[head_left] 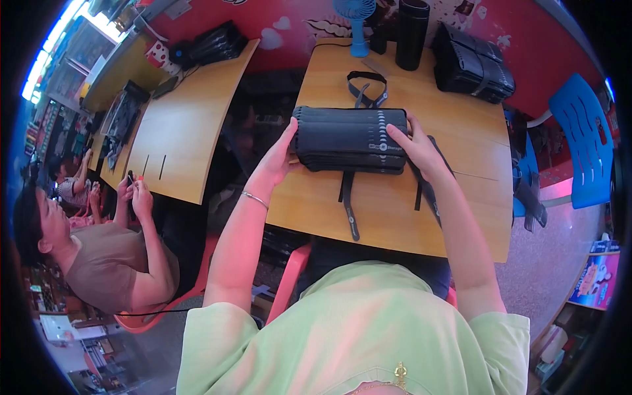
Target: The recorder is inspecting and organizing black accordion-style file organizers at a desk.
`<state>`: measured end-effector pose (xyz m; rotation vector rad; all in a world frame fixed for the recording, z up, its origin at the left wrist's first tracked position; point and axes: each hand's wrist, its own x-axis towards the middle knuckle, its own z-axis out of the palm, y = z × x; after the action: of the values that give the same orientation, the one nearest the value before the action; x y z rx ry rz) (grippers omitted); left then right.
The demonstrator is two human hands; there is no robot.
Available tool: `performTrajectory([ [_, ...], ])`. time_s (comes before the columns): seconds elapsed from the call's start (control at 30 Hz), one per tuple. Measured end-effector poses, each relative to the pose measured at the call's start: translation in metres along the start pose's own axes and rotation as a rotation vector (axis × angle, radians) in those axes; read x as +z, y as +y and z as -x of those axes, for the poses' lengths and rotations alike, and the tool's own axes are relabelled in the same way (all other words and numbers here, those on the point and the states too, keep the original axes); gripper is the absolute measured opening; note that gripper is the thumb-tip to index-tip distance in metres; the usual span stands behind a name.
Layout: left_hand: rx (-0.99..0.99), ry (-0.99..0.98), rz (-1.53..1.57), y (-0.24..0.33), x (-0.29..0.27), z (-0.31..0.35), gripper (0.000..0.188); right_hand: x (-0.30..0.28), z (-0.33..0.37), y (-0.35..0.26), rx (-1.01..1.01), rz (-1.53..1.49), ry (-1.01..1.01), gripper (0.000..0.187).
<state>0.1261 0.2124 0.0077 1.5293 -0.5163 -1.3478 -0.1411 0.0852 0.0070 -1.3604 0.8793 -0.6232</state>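
Observation:
Between my two hands is a neat stack of flat black pieces point(342, 135), with pale print near its right end. My left hand point(279, 157) grips the stack's left end, thumb on the near-top edge. My right hand point(420, 146) holds the right end, its thumb lying on the top piece. Black straps run beneath the stack on the wooden table point(388, 227). One strap forms a loop point(367, 85) beyond the stack. Another strap end point(351, 210) points toward me, and a third strap point(426, 187) passes under my right forearm.
A bundled black stack point(473, 64) lies at the far right of the table. A dark cylinder point(413, 34) and a blue fan point(357, 29) stand at the back. Blue chairs point(580, 141) are on the right. At the left, a person point(122, 253) sits at another table point(191, 125).

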Motion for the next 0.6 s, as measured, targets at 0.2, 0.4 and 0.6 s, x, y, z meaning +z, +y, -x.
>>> performTrajectory([
  [0.2, -0.066, -0.019, 0.043, 0.013, 0.007, -0.001, 0.085, 0.002, 0.000, -0.009, 0.062, 0.029, -0.012, 0.083],
  [0.4, -0.086, -0.035, 0.052, 0.021, 0.006, -0.008, 0.082, -0.003, -0.002, -0.006, 0.076, 0.000, 0.006, 0.081],
  [0.6, -0.084, -0.121, 0.141, 0.015, 0.010, 0.001, 0.073, -0.003, 0.002, -0.002, 0.091, -0.020, 0.028, 0.081],
])
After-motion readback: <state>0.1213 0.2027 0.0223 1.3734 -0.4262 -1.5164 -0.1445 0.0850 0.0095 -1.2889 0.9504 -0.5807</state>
